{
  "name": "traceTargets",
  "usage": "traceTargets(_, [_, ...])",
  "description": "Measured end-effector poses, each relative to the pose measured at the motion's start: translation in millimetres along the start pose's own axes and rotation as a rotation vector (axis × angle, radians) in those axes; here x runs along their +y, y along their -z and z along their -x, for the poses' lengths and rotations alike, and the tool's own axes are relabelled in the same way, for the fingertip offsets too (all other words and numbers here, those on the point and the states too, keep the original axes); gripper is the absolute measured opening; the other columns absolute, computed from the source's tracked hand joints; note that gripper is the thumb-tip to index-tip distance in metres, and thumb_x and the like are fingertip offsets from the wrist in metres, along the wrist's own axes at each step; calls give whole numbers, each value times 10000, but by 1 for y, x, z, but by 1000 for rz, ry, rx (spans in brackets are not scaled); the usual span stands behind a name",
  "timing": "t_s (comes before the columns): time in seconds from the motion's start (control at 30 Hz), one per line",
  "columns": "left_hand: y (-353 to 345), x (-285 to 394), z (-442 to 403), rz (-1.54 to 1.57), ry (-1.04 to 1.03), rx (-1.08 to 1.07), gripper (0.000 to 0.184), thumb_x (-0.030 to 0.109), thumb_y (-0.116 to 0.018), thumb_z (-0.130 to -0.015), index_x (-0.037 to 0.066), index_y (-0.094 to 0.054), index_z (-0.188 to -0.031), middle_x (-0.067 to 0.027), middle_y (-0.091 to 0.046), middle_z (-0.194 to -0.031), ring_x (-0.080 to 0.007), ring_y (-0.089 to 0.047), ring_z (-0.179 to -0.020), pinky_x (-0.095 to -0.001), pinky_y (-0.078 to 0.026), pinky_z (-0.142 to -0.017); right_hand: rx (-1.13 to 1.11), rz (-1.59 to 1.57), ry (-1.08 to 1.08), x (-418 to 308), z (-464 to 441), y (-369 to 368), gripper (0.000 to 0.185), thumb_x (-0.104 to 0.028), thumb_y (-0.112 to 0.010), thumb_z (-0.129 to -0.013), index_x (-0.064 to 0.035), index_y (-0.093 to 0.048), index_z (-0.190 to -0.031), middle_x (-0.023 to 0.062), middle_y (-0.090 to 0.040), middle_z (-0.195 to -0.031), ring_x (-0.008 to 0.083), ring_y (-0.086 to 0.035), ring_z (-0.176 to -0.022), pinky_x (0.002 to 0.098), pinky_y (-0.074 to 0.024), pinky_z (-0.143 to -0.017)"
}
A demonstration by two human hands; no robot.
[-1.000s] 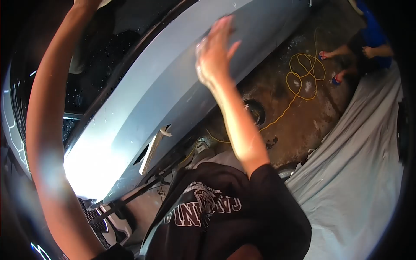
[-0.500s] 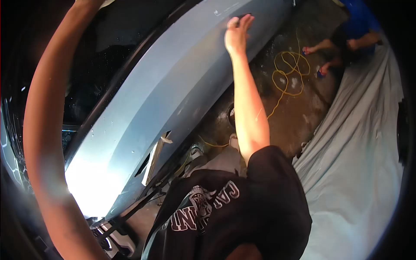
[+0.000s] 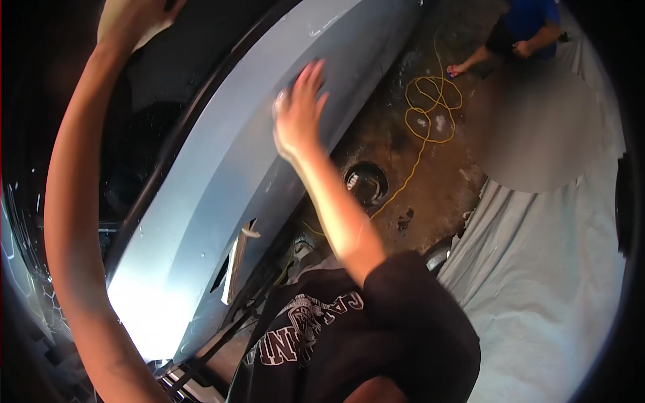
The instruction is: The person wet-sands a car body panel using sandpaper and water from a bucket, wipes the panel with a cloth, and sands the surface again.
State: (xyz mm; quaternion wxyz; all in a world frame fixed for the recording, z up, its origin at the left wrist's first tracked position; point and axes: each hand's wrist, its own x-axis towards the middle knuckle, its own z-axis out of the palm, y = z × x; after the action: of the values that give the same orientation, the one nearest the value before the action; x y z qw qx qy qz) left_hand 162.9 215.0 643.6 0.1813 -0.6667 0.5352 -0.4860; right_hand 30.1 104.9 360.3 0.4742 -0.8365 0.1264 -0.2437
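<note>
My right hand (image 3: 299,114) is over the grey car panel (image 3: 222,148), fingers stretched and thumb apart, with nothing visible in it; whether the palm touches the surface is unclear. At the top left, my left hand (image 3: 134,20) is raised over the dark, wet-looking glass (image 3: 154,74). Its fingers are partly cut off by the frame edge, and a pale edge shows beneath it. A pale strip (image 3: 234,265) hangs at a dark slot low in the panel. Bright light glares off the panel's lower end.
A yellow cord (image 3: 420,161) lies coiled on the brown, wet floor (image 3: 396,134). Beside it is a round dark container (image 3: 365,183). A grey sheet (image 3: 531,282) drapes down the right. A person in blue (image 3: 531,20) is at the top right, beside a blurred patch.
My right hand moved up and right along the panel, then back down and left. My left hand now shows more fully. The cord and the other person have shifted left in view.
</note>
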Motion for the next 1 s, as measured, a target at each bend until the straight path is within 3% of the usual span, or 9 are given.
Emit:
traceTargets(0.07, [-2, 2, 0, -30, -21, -25, 230, 141, -741, -692, 117, -641, -898, -57, -622, -1002, -253, -586, -976, -427, -447, -870, -202, 163, 124, -27, 92, -9, 781, -331, -459, -997, 97, -94, -1538, 326, -46, -1611, 454, -83, -1508, 667, -61, -1162])
traceTargets(0.13, [-147, -60, 74, 297, -60, 262, 220, 140, -736, -692, 110, -637, -887, -65, -628, -1004, -257, -593, -966, -432, -449, -866, -283, 67, 164, -14, 91, -13, 779, -333, -467, -996, 75, -99, -1548, 314, -29, -1618, 448, -76, -1511, 669, -31, -1162])
traceTargets(0.33, [-10, -3, 3, -27, -51, -33, 195, 159, -725, -693, 99, -633, -854, -76, -629, -954, -268, -605, -940, -431, -466, -846, 59, -306, -35, 97, -202, 52, 691, -404, -323, -1067, -21, -60, -1578, 177, 46, -1659, 304, 20, -1539, 607, 3, -1193])
traceTargets(0.6, [-11, 8, -14, -29, -5, -36, 158, 163, -703, -710, 92, -632, -832, -86, -655, -942, -261, -624, -900, -424, -482, -823, -314, 8, 291, -22, 114, -15, 883, -466, -571, -932, 66, -199, -1531, 299, -134, -1609, 481, -97, -1498, 705, -20, -1141])
traceTargets(0.63, [-9, 4, -15, -62, -60, -78, 156, 166, -701, -715, 93, -631, -835, -87, -657, -943, -258, -624, -900, -424, -485, -825, -419, 139, 299, -16, 76, 9, 808, -425, -551, -968, 48, -222, -1535, 277, -174, -1606, 408, -148, -1508, 664, -26, -1168])
traceTargets(0.8, [-19, -3, -2, -11, -75, -32, 147, 162, -695, -727, 100, -631, -844, -84, -660, -950, -243, -624, -895, -418, -492, -825, 105, -254, -74, 126, -202, 45, 720, -399, -409, -1028, 7, -143, -1560, 214, -127, -1635, 326, -122, -1524, 530, -24, -1218])
traceTargets(0.9, [-11, -3, -9, -45, -94, -55, 162, 147, -705, -719, 96, -634, -855, -78, -655, -953, -248, -623, -900, -412, -493, -825, 87, -124, -32, 45, -108, 21, 735, -465, -378, -1031, -12, -153, -1564, 166, -112, -1652, 301, -130, -1525, 497, -39, -1227])
traceTargets(0.97, [-13, -2, -7, -41, -93, -48, 170, 136, -713, -718, 96, -638, -865, -73, -654, -964, -248, -622, -912, -411, -492, -830, -407, 597, 33, -43, 30, 17, 747, -508, -358, -1033, -25, -160, -1567, 134, -102, -1663, 284, -136, -1526, 475, -49, -1233])
traceTargets(1.0, [-13, -1, -4, -39, -86, -62, 170, 136, -713, -718, 96, -638, -865, -73, -654, -964, -248, -622, -912, -411, -492, -830, -499, 378, 341, -12, 131, -70, 792, -550, -390, -1004, -13, -217, -1560, 207, -103, -1647, 397, -64, -1522, 657, -33, -1176])
